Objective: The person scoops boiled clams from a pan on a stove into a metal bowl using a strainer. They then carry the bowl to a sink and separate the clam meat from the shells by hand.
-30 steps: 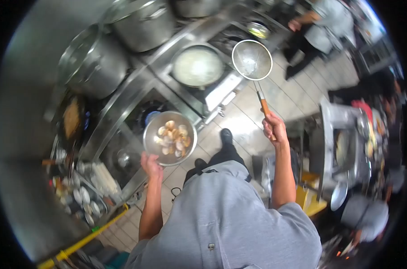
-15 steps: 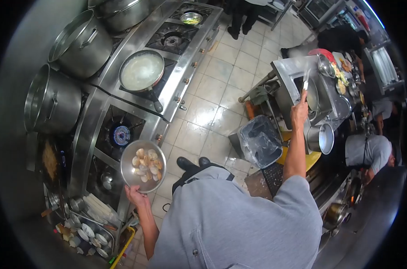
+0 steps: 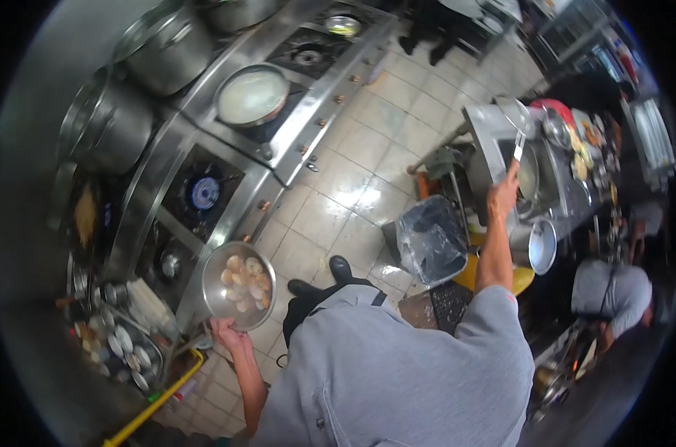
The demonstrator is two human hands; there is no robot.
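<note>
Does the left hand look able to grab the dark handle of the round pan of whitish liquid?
Probably not: the left hand holds the round metal bowl of clams, and the blue-flamed burner sits near the way to the dark handle.

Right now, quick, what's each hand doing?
Left hand: closed on the rim of a bowl of clams.
Right hand: closed around the handle of a strainer.
</note>
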